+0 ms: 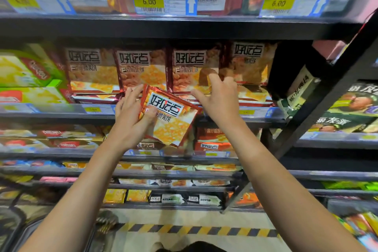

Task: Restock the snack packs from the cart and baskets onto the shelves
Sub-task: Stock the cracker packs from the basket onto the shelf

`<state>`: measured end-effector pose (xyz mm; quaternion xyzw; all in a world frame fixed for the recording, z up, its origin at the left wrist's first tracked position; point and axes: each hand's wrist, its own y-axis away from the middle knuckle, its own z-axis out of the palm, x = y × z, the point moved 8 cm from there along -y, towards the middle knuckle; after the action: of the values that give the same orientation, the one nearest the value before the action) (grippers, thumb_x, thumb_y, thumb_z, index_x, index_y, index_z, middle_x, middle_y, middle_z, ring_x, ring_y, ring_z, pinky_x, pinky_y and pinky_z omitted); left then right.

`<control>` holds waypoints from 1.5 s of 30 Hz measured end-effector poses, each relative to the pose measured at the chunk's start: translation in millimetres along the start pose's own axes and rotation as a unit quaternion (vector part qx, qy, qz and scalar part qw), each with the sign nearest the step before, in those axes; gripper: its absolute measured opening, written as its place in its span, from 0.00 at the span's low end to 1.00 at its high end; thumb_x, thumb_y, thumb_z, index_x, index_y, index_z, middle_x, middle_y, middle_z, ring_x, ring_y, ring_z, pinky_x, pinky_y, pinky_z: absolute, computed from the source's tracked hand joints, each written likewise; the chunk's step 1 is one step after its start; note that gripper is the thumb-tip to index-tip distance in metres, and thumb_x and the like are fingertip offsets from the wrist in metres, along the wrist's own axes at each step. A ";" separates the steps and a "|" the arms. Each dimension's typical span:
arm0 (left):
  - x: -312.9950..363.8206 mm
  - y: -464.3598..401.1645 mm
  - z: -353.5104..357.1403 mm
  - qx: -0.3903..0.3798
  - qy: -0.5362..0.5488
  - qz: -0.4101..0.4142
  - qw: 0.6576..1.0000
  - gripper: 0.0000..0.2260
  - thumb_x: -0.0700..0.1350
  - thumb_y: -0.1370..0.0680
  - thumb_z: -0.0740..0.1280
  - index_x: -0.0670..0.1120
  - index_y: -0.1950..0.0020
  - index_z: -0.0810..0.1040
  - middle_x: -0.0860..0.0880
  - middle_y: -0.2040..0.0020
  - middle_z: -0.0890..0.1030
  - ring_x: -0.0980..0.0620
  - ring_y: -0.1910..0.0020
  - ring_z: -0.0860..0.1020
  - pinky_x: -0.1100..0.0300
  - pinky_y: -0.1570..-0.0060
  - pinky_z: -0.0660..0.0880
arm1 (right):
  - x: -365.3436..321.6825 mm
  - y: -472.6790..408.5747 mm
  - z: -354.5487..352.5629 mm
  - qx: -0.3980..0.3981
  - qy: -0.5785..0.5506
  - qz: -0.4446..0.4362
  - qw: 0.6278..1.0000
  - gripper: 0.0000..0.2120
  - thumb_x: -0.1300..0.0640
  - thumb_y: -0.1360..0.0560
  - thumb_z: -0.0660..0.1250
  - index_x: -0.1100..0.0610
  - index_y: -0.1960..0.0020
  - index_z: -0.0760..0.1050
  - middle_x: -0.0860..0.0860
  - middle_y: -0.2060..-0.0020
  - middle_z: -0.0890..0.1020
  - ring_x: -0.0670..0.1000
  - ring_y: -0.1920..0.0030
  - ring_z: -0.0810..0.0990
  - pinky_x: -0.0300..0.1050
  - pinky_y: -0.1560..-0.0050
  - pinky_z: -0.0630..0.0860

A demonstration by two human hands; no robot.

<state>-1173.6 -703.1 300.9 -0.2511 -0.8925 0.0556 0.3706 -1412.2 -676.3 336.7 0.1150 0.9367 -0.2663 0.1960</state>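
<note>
Head view: red foil snack pack with white label and cracker picture [170, 115] is gripped by the left hand [133, 117], tilted, just in front of the dark metal shelf [61, 113]. Right hand [219, 96] is held with fingers spread and loosely bent, fingertips touching the standing brown biscuit packs [193, 67]; nothing is grasped.
</note>
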 end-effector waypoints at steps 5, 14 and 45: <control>11.4 -0.7 -5.0 0.014 -0.009 -0.010 1.000 0.11 0.62 0.18 0.53 0.73 0.36 0.64 0.64 0.26 0.58 0.63 0.24 0.51 0.50 0.24 0.45 | 4.9 2.0 -2.5 -0.034 -0.013 -0.001 0.999 0.23 0.40 0.20 0.67 0.53 0.32 0.74 0.59 0.47 0.73 0.62 0.40 0.70 0.50 0.47 0.71; 12.4 -2.2 -6.9 0.049 0.018 -0.013 0.999 0.15 0.61 0.16 0.54 0.65 0.30 0.69 0.58 0.26 0.69 0.56 0.27 0.64 0.35 0.25 0.55 | 20.8 6.3 -8.4 -0.053 -0.119 0.010 0.991 0.20 0.43 0.19 0.65 0.49 0.30 0.72 0.59 0.42 0.73 0.59 0.37 0.71 0.53 0.39 0.73; 65.0 -35.5 21.1 0.140 -0.042 -0.016 0.989 0.24 0.61 0.18 0.60 0.46 0.30 0.69 0.48 0.35 0.70 0.45 0.31 0.65 0.40 0.30 0.66 | 89.9 43.5 -81.3 0.044 -0.409 0.129 0.902 0.26 0.56 0.24 0.76 0.48 0.35 0.62 0.49 0.45 0.82 0.46 0.46 0.85 0.55 0.45 0.83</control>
<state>-1241.6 -700.2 337.0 -0.1794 -0.8946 0.1844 0.3653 -1503.7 -585.9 341.9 0.1248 0.7383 -0.3036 0.5892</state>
